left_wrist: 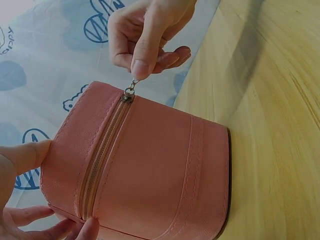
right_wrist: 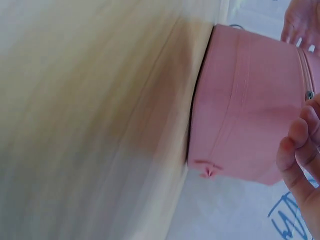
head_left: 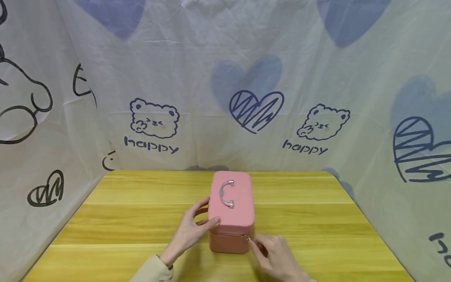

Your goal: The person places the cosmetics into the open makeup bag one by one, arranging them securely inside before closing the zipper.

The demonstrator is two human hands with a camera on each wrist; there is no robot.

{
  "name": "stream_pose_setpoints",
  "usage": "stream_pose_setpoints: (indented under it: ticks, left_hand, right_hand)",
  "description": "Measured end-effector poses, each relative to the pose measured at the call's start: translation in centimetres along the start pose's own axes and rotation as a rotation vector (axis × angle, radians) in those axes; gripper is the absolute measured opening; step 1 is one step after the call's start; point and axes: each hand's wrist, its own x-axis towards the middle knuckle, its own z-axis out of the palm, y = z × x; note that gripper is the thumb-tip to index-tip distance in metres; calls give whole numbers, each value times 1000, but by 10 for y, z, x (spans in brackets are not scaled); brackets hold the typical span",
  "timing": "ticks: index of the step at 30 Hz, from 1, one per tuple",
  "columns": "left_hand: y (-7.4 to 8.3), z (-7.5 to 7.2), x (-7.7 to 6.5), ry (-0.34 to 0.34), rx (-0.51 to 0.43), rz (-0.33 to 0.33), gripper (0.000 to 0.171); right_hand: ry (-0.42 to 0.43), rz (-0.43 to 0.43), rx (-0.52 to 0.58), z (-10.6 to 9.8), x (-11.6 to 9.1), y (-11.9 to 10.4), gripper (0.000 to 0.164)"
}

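A pink vanity case [head_left: 241,196] with a curved silver handle [head_left: 222,194] on its lid stands upright on the table. My left hand [head_left: 190,231] holds it from the left, thumb at the lid's near corner and fingers along the side. At the near right corner, my right hand [head_left: 276,254] pinches the metal zipper pull [left_wrist: 131,89] between thumb and forefinger. The zipper [left_wrist: 102,155] runs below the lid, and its teeth look joined along the end facing me. The lid is down, so the inside is hidden.
The yellow wooden table [head_left: 317,211] extends around the case. White cloth [head_left: 197,78] printed with hearts and bears hangs behind it and at both sides. A small pink bow [right_wrist: 209,171] sits low on the case in the right wrist view.
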Motion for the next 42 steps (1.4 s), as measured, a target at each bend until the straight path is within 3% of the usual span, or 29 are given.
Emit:
stream_pose_setpoints:
  ticks: [11,26,38,42]
  left_hand:
    - [0,1,-1,-2,2,1,68]
    - [-2,0,0,-21,-32,8,70]
    - [1,0,-2,-18,-41,4,69]
    - [-1,-4,0,-48,-41,-2,71]
  right_hand:
    - [20,106,61,-8,-5,7,31]
    - [67,125,51,-7,-3,20,34]
    - [55,293,32,-4,3,23,31]
    - [30,313,87,-3,4,24,25]
